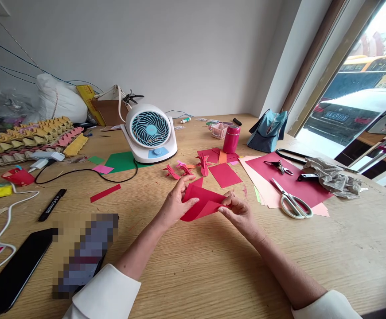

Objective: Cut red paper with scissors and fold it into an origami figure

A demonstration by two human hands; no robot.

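Observation:
A sheet of red paper [197, 199] is held up over the wooden table between both hands, its right part folded over. My left hand [176, 204] grips its left side, the thumb on top and the fingers behind. At the right corner, my right hand [237, 212] pinches the paper between thumb and fingers. Just beyond the hands stand several small folded red paper figures [203, 164]. A flat red paper piece [225, 175] lies behind my right hand, and a red strip [105, 193] rests to the left.
A white fan [151, 133] stands at the back, near a pink canister [231, 139] and a blue bag [268, 130]. Scissors [295, 206] lie on paper sheets at right. A black marker [52, 205], a black phone-like slab [16, 272] and egg cartons [29, 137] occupy the left.

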